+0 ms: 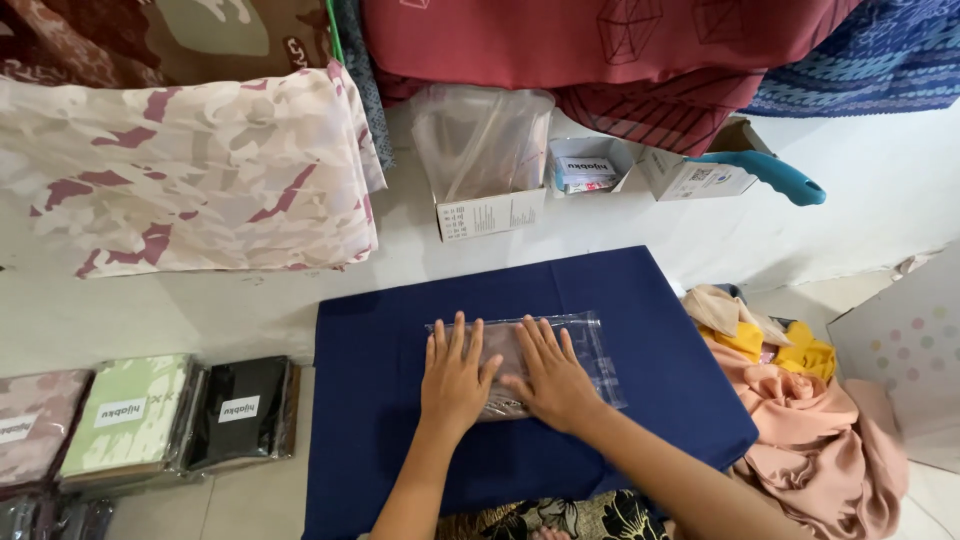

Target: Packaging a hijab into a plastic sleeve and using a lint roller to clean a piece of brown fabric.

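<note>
A clear plastic bag with a folded mauve cloth inside lies flat on a dark blue cloth spread over the floor. My left hand rests palm down on the bag's left half, fingers spread. My right hand presses flat on the bag's middle, fingers apart and pointing away from me. Both hands lie side by side, thumbs almost touching, and cover most of the packed cloth.
Packed folded cloths in pink, green and black lie at the left. A box of clear bags stands behind, beside small boxes and a teal handle. Loose peach and yellow fabric is piled right. Camouflage-print fabric hangs at back left.
</note>
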